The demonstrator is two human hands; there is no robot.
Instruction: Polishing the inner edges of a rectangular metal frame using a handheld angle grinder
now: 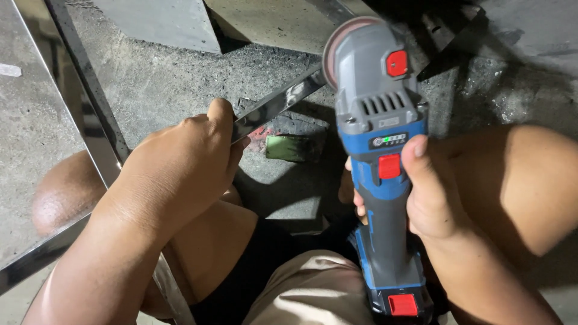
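Observation:
My right hand (430, 192) grips the body of a blue and grey cordless angle grinder (379, 120) with red buttons, thumb resting by the red switch. Its round disc (337, 48) sits at the far end, close to a shiny flat metal bar (283, 102). My left hand (180, 162) is closed around the near part of that bar, holding it slanted above the concrete floor. The grinder's battery (400, 295) points back toward my lap.
A polished metal frame (90, 114) runs along the left and bottom left. Grey metal plates (168, 21) lie at the top. A small green and red object (289, 147) rests on the dusty floor under the bar. My bare knees flank both hands.

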